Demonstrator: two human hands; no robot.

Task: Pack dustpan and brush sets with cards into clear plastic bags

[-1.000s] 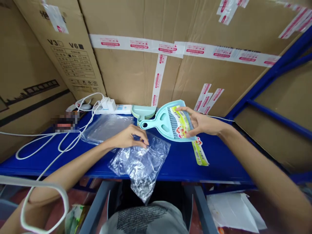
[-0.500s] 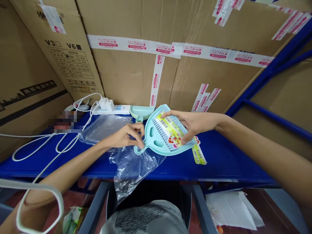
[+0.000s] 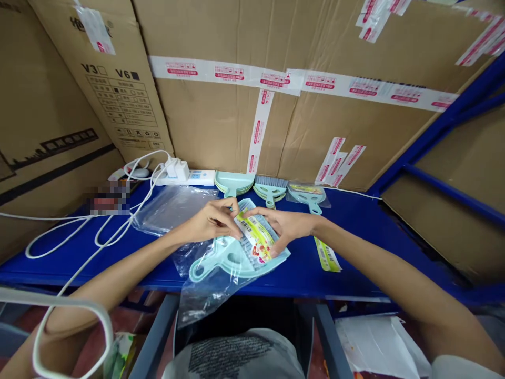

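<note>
A light teal dustpan point(image 3: 221, 258) with a brush on it lies over a clear plastic bag point(image 3: 205, 300) near the blue table's front edge, its looped handle pointing left. Across the brush bristles is a yellow-green printed card point(image 3: 256, 237). My right hand point(image 3: 290, 226) grips the brush and card from the right, thumb and fingers spread over them. My left hand point(image 3: 216, 221) is at the upper left edge of the dustpan, fingers pinched together; what they hold, if anything, is too small to make out.
Stacked dustpans point(image 3: 234, 181), brushes point(image 3: 270, 189) and a bagged set point(image 3: 307, 195) line the back. Flat plastic bags point(image 3: 169, 208), white cables and a power strip point(image 3: 201, 177) are at the left. Another card point(image 3: 327, 255) lies to the right. Cardboard point(image 3: 213, 121) stands behind.
The dustpan with its brush and card has come down and nearer, onto the bag. My left hand has left the handle for the upper edge. The back-row brushes and bagged set now show.
</note>
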